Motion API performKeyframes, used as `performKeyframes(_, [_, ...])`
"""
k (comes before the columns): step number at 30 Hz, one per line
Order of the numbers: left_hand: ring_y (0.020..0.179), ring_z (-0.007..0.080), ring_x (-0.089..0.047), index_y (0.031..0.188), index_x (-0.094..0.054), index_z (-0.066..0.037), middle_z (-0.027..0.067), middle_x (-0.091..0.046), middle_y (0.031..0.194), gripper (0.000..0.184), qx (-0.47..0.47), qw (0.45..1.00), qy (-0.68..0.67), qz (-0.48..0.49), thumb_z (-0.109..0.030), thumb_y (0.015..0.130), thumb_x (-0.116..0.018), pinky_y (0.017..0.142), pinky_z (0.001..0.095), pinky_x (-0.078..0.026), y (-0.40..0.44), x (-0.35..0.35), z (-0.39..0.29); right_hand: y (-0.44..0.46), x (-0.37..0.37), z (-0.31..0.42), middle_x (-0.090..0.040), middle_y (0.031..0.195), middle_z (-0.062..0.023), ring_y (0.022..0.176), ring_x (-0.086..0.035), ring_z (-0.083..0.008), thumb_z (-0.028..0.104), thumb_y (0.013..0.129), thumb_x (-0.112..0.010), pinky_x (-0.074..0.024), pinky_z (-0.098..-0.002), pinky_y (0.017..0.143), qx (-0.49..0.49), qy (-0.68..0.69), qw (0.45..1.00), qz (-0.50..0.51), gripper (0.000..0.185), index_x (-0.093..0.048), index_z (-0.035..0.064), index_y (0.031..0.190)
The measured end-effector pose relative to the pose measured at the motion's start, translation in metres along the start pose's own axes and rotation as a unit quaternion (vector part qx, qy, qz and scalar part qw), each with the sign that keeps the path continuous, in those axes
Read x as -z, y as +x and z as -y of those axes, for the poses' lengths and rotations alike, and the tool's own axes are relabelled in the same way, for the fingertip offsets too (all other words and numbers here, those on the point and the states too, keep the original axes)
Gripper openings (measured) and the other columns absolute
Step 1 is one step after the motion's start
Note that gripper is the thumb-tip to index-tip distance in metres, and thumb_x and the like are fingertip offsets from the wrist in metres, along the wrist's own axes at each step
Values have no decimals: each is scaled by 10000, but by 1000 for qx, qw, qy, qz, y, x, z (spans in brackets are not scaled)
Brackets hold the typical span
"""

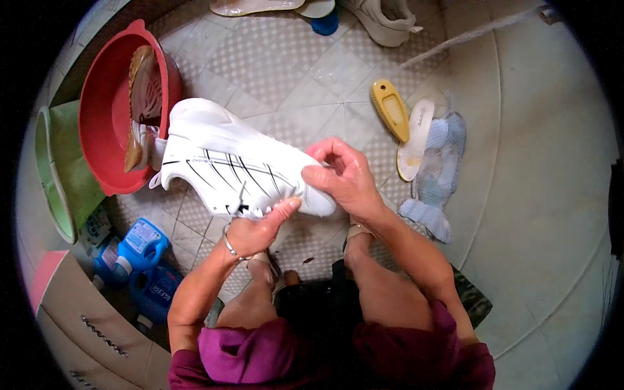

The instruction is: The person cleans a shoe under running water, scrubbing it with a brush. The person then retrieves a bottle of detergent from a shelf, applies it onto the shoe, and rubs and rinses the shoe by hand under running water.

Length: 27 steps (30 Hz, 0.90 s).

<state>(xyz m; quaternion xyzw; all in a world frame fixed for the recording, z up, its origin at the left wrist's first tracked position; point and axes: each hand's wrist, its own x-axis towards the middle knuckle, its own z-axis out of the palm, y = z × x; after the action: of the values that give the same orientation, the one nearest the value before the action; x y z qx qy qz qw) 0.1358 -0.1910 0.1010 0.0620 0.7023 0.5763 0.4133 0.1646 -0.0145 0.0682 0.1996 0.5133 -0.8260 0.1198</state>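
Note:
A white sneaker (pixel 224 156) with thin black stripes is held on its side above the tiled floor, toe to the right and heel to the left. My left hand (pixel 263 229) is closed on its near edge by the laces, thumb pressed on the upper. At the toe, my right hand (pixel 344 179) grips the front end, its thumb on the toe cap and the fingers curled at the far side. The fingers of my left hand are partly hidden under the shoe.
Another shoe (pixel 144 97) with a brownish sole leans inside a red basin (pixel 104 97). Left stand a green bucket (pixel 75 156) and blue detergent bottles (pixel 144 240). Right lie a yellow brush (pixel 390 110), an insole (pixel 417 133) and bluish cloth (pixel 439 162). A white shoe (pixel 383 21) sits at the back.

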Motion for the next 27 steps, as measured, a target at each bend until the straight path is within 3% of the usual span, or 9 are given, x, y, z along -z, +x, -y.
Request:
performKeyframes(4, [837,117,-540,1063,-551,13,45,-593,953,270,41,998,-52,-3,-107,826,-601,737,252,-450,14,3,-1,12,3,-4,-537,814,-21,742,-493,-83,187,819,-598,-423,-227,690,21,-86,996,-30,187,-534,17,862])
performKeyframes(6, [854,120,-544,1059,-549,12,46,-592,966,280,66,986,-149,-42,-104,813,-617,753,260,-456,20,1,0,15,12,-5,-552,802,-24,751,-517,-94,221,886,-494,-438,-239,700,-19,-5,999,-28,223,-545,6,851])
performKeyframes(7, [882,133,-548,1064,-542,16,54,-588,983,306,63,981,-177,-53,-91,793,-636,776,271,-458,22,1,2,11,18,-4,-577,871,-46,818,-545,-116,231,922,-417,-443,-254,752,-78,51,996,-8,283,-563,-11,910])
performKeyframes(11, [920,159,-549,1077,-524,29,78,-576,1024,339,145,952,-256,-77,-61,772,-644,807,292,-457,29,1,22,4,27,-10,-588,959,-70,895,-549,-124,263,923,-417,-427,-256,813,-93,74,993,5,327,-566,-19,996])
performKeyframes(14, [953,200,-553,1107,-510,31,91,-582,1034,376,156,941,-285,-90,-14,752,-628,861,321,-433,29,0,28,1,29,-17,-580,1020,-79,922,-538,-121,272,926,-406,-409,-259,850,-120,88,989,-2,365,-550,-23,1085])
performKeyframes(16, [948,201,-554,1103,-506,36,99,-573,1044,374,166,934,-302,-95,-18,755,-630,852,317,-444,32,1,32,1,28,-16,-578,1059,-113,949,-538,-140,187,911,-444,-412,-265,870,-146,101,984,3,332,-527,-58,1119])
performKeyframes(19, [949,209,-555,1097,-505,43,114,-565,1054,372,189,922,-323,-100,-19,753,-633,851,316,-453,35,2,40,2,26,-23,-573,1076,-108,946,-540,-131,170,900,-468,-420,-259,853,-131,50,990,29,347,-501,-62,1157])
performKeyframes(27, [940,213,-568,1088,-533,34,112,-599,1020,374,216,912,-338,-87,-28,740,-654,847,328,-447,32,3,51,5,29,-46,-613,957,-67,854,-545,-100,163,863,-544,-433,-226,774,-118,-29,993,8,293,-578,-34,1076])
